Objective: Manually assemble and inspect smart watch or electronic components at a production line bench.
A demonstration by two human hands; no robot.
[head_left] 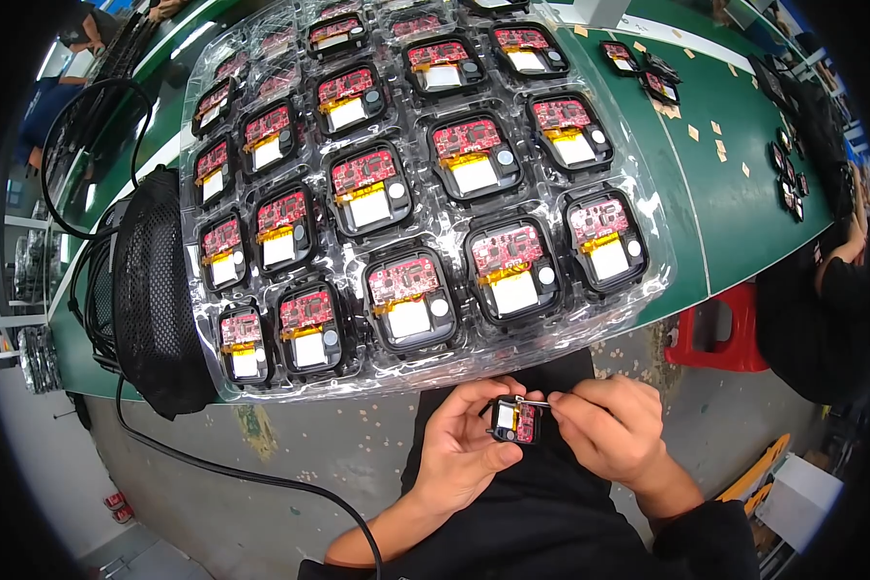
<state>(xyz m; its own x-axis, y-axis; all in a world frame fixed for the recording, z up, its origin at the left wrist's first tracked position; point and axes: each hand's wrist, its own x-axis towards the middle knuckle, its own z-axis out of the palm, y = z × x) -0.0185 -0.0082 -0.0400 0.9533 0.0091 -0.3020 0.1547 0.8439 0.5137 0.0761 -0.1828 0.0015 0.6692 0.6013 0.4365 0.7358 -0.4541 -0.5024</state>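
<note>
My left hand (pixel 459 447) holds a small black device case (pixel 514 422) with a red circuit board and a white battery inside, low over my lap. My right hand (pixel 607 425) pinches thin metal tweezers (pixel 535 403) whose tip touches the top of that case. Just beyond my hands a clear plastic blister tray (pixel 425 372) lies on the green table (pixel 744 203), filled with several identical black cases, each showing a red board, yellow tape and a white battery.
A black mesh bag (pixel 155 300) and black cables (pixel 213 464) sit left of the tray. Several loose cases (pixel 648 72) and small tan scraps lie at the table's far right. A red stool (pixel 720 333) stands below the table edge; another person (pixel 831 280) sits at right.
</note>
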